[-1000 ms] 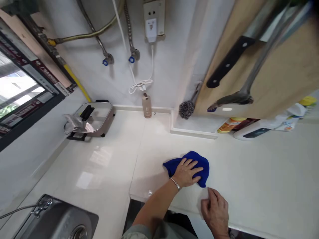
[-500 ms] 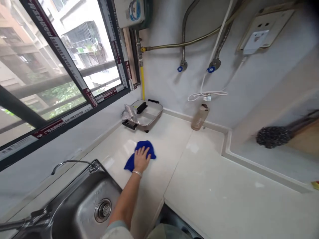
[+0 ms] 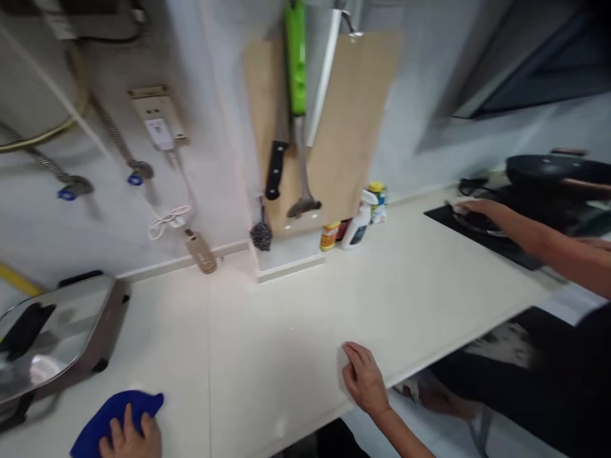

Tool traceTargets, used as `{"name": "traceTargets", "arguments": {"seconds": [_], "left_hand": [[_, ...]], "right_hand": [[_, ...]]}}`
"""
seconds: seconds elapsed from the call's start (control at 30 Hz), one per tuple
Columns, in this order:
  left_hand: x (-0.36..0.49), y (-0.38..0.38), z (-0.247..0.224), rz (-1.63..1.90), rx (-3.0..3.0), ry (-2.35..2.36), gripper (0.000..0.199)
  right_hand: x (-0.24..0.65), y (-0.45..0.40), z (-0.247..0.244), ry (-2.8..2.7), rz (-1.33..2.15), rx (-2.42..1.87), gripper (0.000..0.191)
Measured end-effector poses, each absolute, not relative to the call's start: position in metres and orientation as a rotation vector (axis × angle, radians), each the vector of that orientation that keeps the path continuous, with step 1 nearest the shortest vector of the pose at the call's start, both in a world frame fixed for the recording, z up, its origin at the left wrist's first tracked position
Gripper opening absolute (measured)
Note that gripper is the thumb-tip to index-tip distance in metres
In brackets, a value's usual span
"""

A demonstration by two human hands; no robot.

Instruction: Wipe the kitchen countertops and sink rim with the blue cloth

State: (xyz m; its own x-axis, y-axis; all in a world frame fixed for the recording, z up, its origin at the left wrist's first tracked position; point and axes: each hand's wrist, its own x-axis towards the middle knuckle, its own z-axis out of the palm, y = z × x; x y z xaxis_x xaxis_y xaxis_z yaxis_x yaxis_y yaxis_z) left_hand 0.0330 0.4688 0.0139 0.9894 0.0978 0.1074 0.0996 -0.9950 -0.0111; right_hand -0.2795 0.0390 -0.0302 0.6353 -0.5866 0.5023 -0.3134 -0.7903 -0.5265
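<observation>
My left hand [image 3: 131, 436] lies at the bottom left with its fingers spread flat on a blue cloth [image 3: 112, 413], which rests on the white counter [image 3: 286, 343]. Nearer the middle, my right hand [image 3: 365, 380] is close to the counter's front edge. Its fingers are pressed together and curled, and nothing shows in them. To the left of the view, beyond the cloth, stands an electric pan [image 3: 102, 318] with a glass lid.
A brown bottle [image 3: 201, 253] stands by the wall. Knives and a peeler-like green-handled tool [image 3: 296, 70] hang before a wooden board [image 3: 358, 121]. A spray bottle [image 3: 357, 226] stands beneath. At right, another person's arm [image 3: 548, 245] reaches over the black stove [image 3: 482, 235].
The view has swung right, bringing the board, the stove and another person into sight; the sink is out of view. My right hand now shows. My left hand is still on the blue cloth.
</observation>
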Motion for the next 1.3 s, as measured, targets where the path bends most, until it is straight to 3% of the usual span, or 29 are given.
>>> {"name": "traceTargets", "arguments": {"seconds": [0.3, 0.57, 0.73, 0.87, 1.07, 1.3], "left_hand": [[-0.02, 0.273, 0.038, -0.322, -3.184, 0.714, 0.064], [-0.083, 0.177, 0.012, -0.52, -3.052, 1.42, 0.054], [-0.104, 0.128, -0.009, -0.234, -3.001, 1.847, 0.063], [-0.117, 0.09, 0.003, 0.146, -2.907, 2.097, 0.068], [-0.103, 0.084, 0.067, 0.903, -2.845, 2.238, 0.046], [-0.055, 0.078, 0.072, 0.599, -3.429, 1.579, 0.048]], "right_hand": [[-0.275, 0.041, -0.019, 0.773, -0.931, -2.328, 0.068], [-0.273, 0.034, -0.011, 0.722, -0.802, -2.3, 0.07], [-0.27, 0.025, -0.013, 0.742, -0.842, -2.324, 0.072], [-0.273, 0.011, -0.005, 0.765, -0.876, -2.337, 0.071], [-0.284, 0.001, 0.006, 0.813, -0.896, -2.056, 0.035], [-0.278, -0.003, 0.007, 0.959, -0.629, -1.927, 0.035]]}}
